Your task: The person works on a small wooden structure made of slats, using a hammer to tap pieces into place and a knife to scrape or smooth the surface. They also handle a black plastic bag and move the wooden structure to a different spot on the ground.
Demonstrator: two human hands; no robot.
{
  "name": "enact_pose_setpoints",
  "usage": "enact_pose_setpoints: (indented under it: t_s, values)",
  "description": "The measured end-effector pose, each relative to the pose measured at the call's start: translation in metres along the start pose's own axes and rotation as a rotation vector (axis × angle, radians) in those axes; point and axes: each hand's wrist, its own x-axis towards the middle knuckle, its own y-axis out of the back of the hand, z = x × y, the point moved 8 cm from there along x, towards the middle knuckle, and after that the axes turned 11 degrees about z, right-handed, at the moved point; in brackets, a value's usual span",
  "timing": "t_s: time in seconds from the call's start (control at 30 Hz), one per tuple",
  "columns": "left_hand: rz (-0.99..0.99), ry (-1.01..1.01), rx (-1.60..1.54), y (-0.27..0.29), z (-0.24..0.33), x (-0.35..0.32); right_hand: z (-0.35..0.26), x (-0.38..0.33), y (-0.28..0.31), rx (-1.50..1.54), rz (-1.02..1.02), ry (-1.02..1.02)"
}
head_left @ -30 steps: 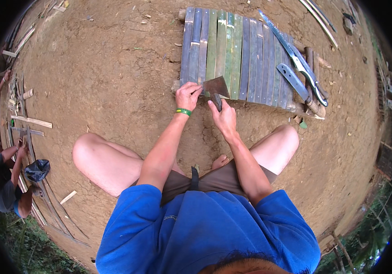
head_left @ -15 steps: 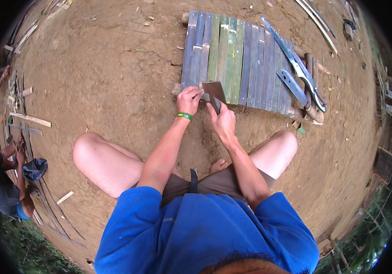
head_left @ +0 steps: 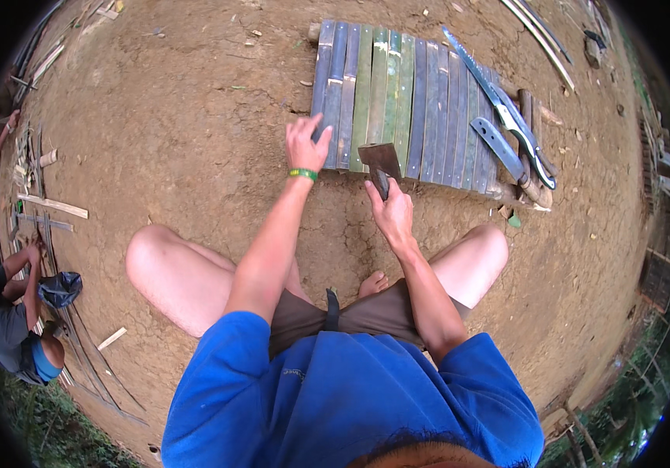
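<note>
A low platform of split bamboo slats (head_left: 385, 93), some green and others bluish-grey, lies on the ground before me. My left hand (head_left: 306, 148) reaches to its left edge by the outermost slat, fingers apart and nothing seen in them. At the near edge, my right hand (head_left: 393, 212) grips the short dark handle of a hatchet-like tool with a broad, rust-brown head (head_left: 378, 156). That head is over the near ends of the green slats. Small shiny nail heads dot the slat ends.
On the platform's right side rest a pruning saw (head_left: 499, 101) and a broad blade (head_left: 497, 145) with holes. Bamboo strips (head_left: 54, 205) lie on the dirt at left, near a seated person (head_left: 19, 312) and a black bag (head_left: 60, 288). Long poles (head_left: 539, 43) lie at the far right.
My left hand has left the near slat ends, moving left and farther away, its fingers spreading. My right hand has shifted slightly right and nearer with the hatchet-like tool.
</note>
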Motion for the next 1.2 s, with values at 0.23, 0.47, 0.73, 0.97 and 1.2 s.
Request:
enact_pose_setpoints:
  t_s: [0.23,0.47,0.73,0.97,1.2]
  values:
    - [-0.259,0.123,0.262,-0.035,-0.035,0.033,-0.035,0.004,0.013,0.005,-0.101,0.074]
    - [-0.400,0.124,0.279,-0.049,-0.033,0.024,-0.025,0.002,-0.008,0.098,-0.012,0.254]
    - [-0.397,0.108,0.271,-0.043,-0.041,0.028,-0.053,0.006,0.007,0.219,0.016,0.265]
    - [-0.411,0.093,0.240,-0.049,-0.040,0.025,-0.028,0.016,-0.013,0.019,-0.101,0.243]
    - [-0.410,0.094,0.239,-0.047,-0.040,0.022,-0.007,0.013,-0.033,-0.114,-0.115,0.238]
